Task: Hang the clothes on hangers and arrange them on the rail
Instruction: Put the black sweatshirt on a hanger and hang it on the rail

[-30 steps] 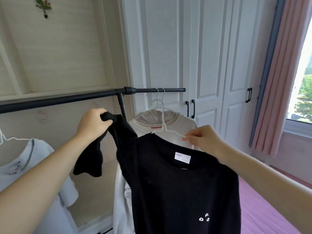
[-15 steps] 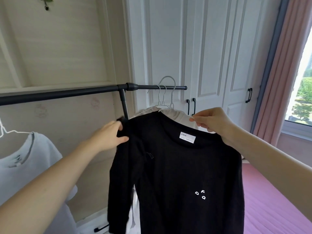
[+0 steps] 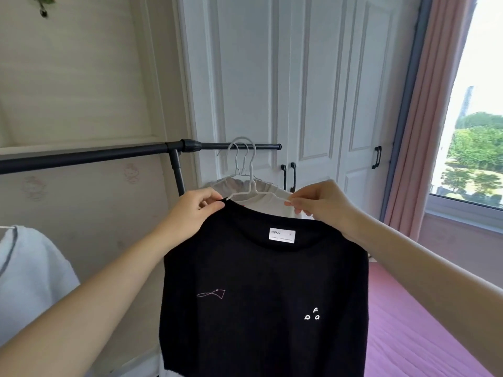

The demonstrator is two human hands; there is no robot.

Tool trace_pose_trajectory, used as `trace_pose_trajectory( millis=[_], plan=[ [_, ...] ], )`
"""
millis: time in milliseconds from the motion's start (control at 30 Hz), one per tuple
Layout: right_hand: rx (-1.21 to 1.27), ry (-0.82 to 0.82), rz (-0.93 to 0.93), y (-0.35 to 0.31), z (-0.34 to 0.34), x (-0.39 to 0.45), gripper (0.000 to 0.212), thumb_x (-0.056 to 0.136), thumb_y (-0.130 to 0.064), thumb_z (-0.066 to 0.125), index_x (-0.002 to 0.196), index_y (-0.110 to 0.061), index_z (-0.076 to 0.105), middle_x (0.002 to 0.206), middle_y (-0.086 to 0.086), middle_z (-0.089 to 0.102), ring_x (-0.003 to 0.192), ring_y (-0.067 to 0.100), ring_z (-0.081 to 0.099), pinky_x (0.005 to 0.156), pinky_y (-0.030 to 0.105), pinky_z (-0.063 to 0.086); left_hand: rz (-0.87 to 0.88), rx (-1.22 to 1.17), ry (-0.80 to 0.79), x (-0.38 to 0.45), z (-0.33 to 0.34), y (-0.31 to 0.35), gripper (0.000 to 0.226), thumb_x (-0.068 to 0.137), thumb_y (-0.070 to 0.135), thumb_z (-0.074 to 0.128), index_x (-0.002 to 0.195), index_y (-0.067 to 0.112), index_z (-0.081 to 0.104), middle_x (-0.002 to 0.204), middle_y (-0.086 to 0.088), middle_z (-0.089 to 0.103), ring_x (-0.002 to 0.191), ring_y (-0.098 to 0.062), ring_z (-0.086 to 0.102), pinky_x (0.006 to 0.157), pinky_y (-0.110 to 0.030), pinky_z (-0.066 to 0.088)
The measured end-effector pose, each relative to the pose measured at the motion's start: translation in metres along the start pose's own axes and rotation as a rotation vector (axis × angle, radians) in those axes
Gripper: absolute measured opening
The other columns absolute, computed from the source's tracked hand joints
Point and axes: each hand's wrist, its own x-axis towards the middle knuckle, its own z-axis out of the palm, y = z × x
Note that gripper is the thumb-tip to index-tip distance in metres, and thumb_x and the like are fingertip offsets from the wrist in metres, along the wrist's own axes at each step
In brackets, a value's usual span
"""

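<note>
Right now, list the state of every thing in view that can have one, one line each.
black sweater: on a hanger, shoulders held by both hands.
white hanger: hook over the rail.
rail: carrying several hangers.
left hand: pinching the sweater's shoulder.
right hand: pinching the hanger arm.
wardrobe doors: closed.

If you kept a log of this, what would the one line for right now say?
step: settling black top on white hanger | left hand: pinches collar | right hand: pinches hanger arm | rail: hook over it
</note>
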Motion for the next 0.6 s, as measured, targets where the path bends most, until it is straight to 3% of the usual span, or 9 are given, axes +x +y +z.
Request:
trace_pose_trajectory(
  millis=[100, 233, 433, 533, 600],
  plan=[
    [-0.113, 0.086, -0.079, 0.002, -0.013, -0.001, 0.015, 0.086, -0.023, 0.066, 0.079, -0.015, 0.077, 0.077, -0.003, 0.074, 0.074, 0.014, 0.065, 0.069, 0.025, 0.05, -0.003, -0.095, 0.117, 0.003, 0.005, 0.007, 0.011, 0.094, 0.024, 0.059, 0.098, 0.02, 0.068, 0.087, 0.006, 0.069, 0.078, -0.013, 0.062, 0.072, -0.022, 0.046],
    [-0.2, 0.069, 0.001, 0.019, -0.029, -0.003, 0.017, 0.09, -0.029, 0.057, 0.09, -0.025, 0.074, 0.096, -0.01, 0.072, 0.095, 0.008, 0.064, 0.089, 0.028, 0.049, -0.027, -0.103, 0.194, 0.004, 0.003, 0.002, 0.009, 0.095, 0.022, 0.057, 0.095, 0.02, 0.066, 0.088, 0.006, 0.068, 0.085, -0.008, 0.062, 0.076, -0.021, 0.046],
    [-0.269, 0.137, 0.019, 0.041, -0.035, -0.009, 0.02, 0.091, -0.021, 0.056, 0.097, -0.018, 0.075, 0.094, -0.004, 0.073, 0.094, 0.011, 0.064, 0.082, 0.024, 0.047, -0.03, -0.066, 0.266, 0.008, -0.001, -0.005, 0.009, 0.094, 0.019, 0.059, 0.093, 0.017, 0.068, 0.087, 0.002, 0.068, 0.083, -0.008, 0.061, 0.073, -0.019, 0.044],
    [-0.242, 0.126, -0.002, 0.042, -0.036, -0.008, 0.018, 0.091, -0.021, 0.059, 0.094, -0.018, 0.077, 0.091, -0.004, 0.074, 0.091, 0.009, 0.066, 0.077, 0.018, 0.049, -0.068, -0.098, 0.303, 0.008, -0.002, -0.006, 0.009, 0.09, 0.019, 0.064, 0.095, 0.019, 0.072, 0.088, 0.001, 0.071, 0.086, -0.016, 0.064, 0.079, -0.026, 0.048],
    [-0.228, 0.097, -0.018, 0.041, -0.035, -0.007, 0.02, 0.092, -0.02, 0.058, 0.094, -0.018, 0.077, 0.091, -0.002, 0.075, 0.089, 0.01, 0.067, 0.075, 0.017, 0.049, -0.055, -0.113, 0.302, 0.007, -0.001, -0.002, 0.011, 0.088, 0.019, 0.067, 0.096, 0.019, 0.074, 0.088, 0.009, 0.071, 0.086, -0.009, 0.065, 0.081, -0.025, 0.049]
  ],
)
